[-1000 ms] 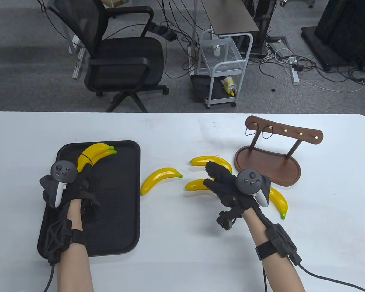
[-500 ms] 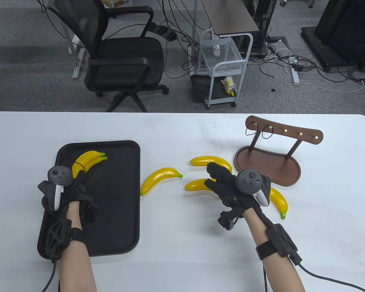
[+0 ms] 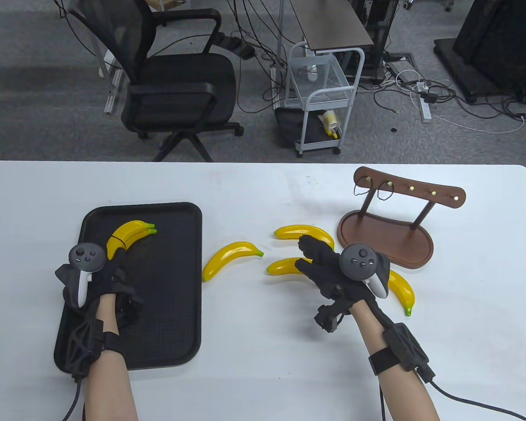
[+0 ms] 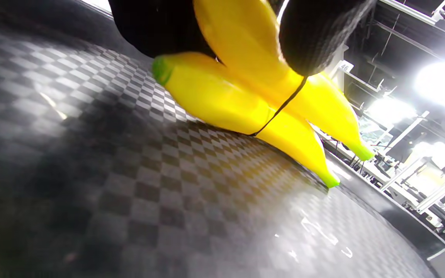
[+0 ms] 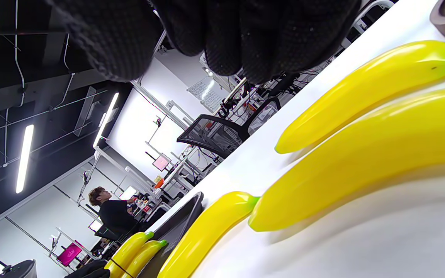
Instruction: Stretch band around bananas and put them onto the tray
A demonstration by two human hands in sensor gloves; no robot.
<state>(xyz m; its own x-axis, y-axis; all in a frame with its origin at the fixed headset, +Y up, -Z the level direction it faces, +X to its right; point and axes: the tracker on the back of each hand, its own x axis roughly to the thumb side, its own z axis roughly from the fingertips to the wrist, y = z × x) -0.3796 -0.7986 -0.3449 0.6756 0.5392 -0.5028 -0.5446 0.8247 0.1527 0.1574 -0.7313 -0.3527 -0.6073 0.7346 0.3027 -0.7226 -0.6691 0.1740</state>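
Note:
Two yellow bananas (image 3: 129, 233) bound by a thin black band (image 4: 280, 110) lie on the black tray (image 3: 175, 280), near its far left. My left hand (image 3: 115, 259) grips their near ends. In the left wrist view its fingers (image 4: 315, 34) wrap the pair and the lower banana touches the tray. My right hand (image 3: 307, 253) hovers over loose bananas with relaxed fingers (image 5: 245, 34), holding nothing. Loose bananas lie at the table's middle (image 3: 231, 258), behind the hand (image 3: 304, 231), under it (image 3: 282, 266), and to its right (image 3: 401, 287).
A brown wooden rack (image 3: 385, 239) stands at the right rear, with black bands (image 3: 383, 193) hanging on its pegs. An office chair (image 3: 175, 87) and a white cart (image 3: 320, 101) stand on the floor beyond the table. A person (image 5: 112, 212) stands far off.
My left hand has brought the banded pair down and toward me onto the tray. The right hand has hardly moved.

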